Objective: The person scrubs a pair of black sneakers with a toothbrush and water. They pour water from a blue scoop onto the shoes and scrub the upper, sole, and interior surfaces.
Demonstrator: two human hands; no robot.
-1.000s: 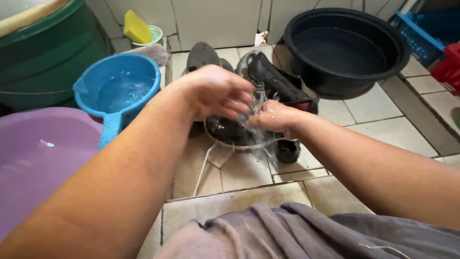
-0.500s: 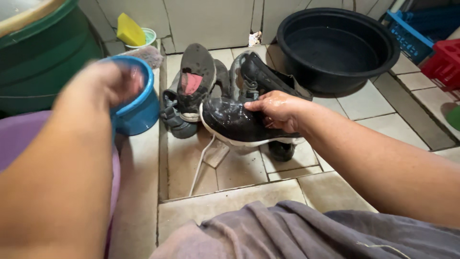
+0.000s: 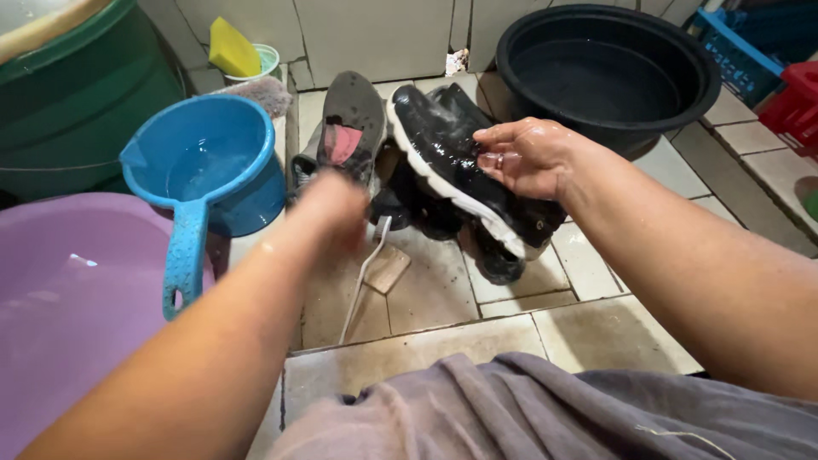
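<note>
right hand (image 3: 527, 158) clasps wet black sneaker with white sole (image 3: 443, 153), long axis running from upper left down to lower right under the palm | left hand (image 3: 334, 204) blurred, grip unreadable, just above white-handled brush (image 3: 362, 277), nearer hand to it

Pale tiled floor (image 3: 596, 336) with dark grout, a raised step in the near part. Black basin (image 3: 609, 72) stands at the back by the white tiled wall (image 3: 375, 34); blue crate (image 3: 737, 51) and red crate (image 3: 797, 94) right of the basin, green tub (image 3: 77, 111) and purple tub (image 3: 68, 298) well left of it
</note>
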